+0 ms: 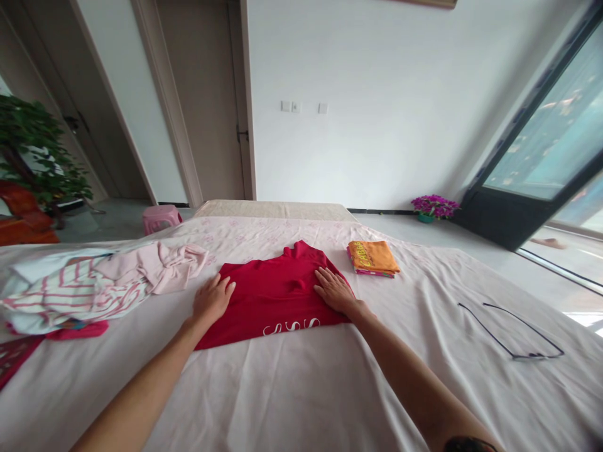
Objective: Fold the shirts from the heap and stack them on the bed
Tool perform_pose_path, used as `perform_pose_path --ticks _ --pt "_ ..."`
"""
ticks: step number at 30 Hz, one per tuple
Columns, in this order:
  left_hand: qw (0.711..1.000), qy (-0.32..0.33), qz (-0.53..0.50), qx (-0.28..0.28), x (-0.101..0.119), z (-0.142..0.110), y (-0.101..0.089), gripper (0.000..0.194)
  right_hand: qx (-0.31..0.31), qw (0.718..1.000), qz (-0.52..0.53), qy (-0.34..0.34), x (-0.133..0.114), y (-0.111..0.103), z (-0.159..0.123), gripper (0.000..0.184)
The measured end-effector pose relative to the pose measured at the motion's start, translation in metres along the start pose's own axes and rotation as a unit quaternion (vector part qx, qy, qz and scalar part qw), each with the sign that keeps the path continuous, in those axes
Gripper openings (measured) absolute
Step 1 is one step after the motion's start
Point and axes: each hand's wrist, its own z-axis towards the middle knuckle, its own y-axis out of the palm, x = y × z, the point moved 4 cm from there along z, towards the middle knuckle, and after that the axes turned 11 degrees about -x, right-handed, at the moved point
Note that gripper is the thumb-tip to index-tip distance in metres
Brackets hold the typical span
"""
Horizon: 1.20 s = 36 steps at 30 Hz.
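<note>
A red shirt (268, 295) with white lettering along its near edge lies spread on the cloth-covered surface (282, 389). My left hand (213, 298) rests flat on the shirt's left side, fingers spread. On its right side my right hand (334, 290) lies palm down, fingers also apart. Between the hands the fabric bunches up in a small lump. Beyond my right hand is a folded stack with an orange garment (374, 256) on top and pink fabric below.
Rumpled clothes (113, 276), pink, white and striped, lie in a heap at left. Eyeglasses (532, 355) rest on the right side of the cloth. A pink stool (161, 218), a leafy plant (38, 147) and a pot of purple flowers (434, 207) stand on the floor beyond.
</note>
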Motion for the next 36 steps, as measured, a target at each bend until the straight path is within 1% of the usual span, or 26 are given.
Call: perform_pose_path --ticks 2,5,7,9,13,15,19,21,23,25,27,29,30,33,36 --pt "0.999 -0.027 -0.020 0.007 -0.007 0.016 -0.007 0.041 0.017 1.000 -0.005 -0.001 -0.001 0.001 0.000 0.065" --pt "0.998 -0.059 -0.024 0.014 -0.013 0.042 -0.014 0.040 0.036 0.999 -0.013 -0.004 -0.003 0.003 -0.001 0.063" --pt "0.998 -0.064 -0.019 0.014 -0.013 0.058 -0.017 0.041 0.043 0.999 -0.016 -0.005 -0.004 0.003 -0.001 0.062" --pt "0.998 -0.054 -0.009 0.008 -0.011 0.071 -0.017 0.039 0.051 0.999 -0.017 -0.005 -0.005 0.002 -0.002 0.061" --pt "0.999 -0.034 0.008 -0.002 -0.008 0.087 -0.016 0.025 0.065 0.998 -0.019 -0.004 -0.005 0.001 -0.004 0.060" --pt "0.999 -0.048 0.008 -0.003 -0.012 0.094 -0.017 0.026 0.071 0.997 -0.020 -0.007 -0.004 0.001 -0.004 0.060" --pt "0.995 -0.097 -0.003 -0.018 -0.021 0.107 -0.018 0.033 0.072 0.997 -0.020 -0.010 -0.003 0.003 -0.004 0.060" --pt "0.994 -0.107 -0.003 -0.019 -0.021 0.109 -0.015 0.033 0.068 0.997 -0.019 -0.008 -0.003 0.003 -0.005 0.060" --pt "0.995 -0.102 0.005 -0.006 -0.018 0.107 -0.011 0.036 0.064 0.998 -0.017 -0.008 -0.004 -0.001 -0.005 0.059" --pt "0.996 -0.086 0.016 0.015 -0.013 0.101 -0.007 0.037 0.065 0.998 -0.013 -0.015 -0.005 -0.008 -0.005 0.057" --pt "0.997 -0.070 0.028 0.030 -0.009 0.095 -0.004 0.035 0.068 0.997 -0.005 -0.018 -0.004 -0.019 0.001 0.049" --pt "0.997 -0.059 0.037 0.040 -0.007 0.091 -0.003 0.033 0.062 0.998 0.008 0.000 0.000 -0.033 0.013 0.037" --pt "0.997 -0.055 0.041 0.043 -0.006 0.089 -0.003 0.033 0.057 0.998 0.017 0.018 0.003 -0.039 0.021 0.034" --pt "0.996 -0.043 0.049 0.053 -0.005 0.088 -0.005 0.031 0.059 0.994 0.051 0.074 0.011 -0.057 0.050 0.034" --pt "0.996 -0.034 0.056 0.066 -0.005 0.088 -0.006 0.030 0.076 0.990 0.072 0.092 0.014 -0.068 0.081 0.035"
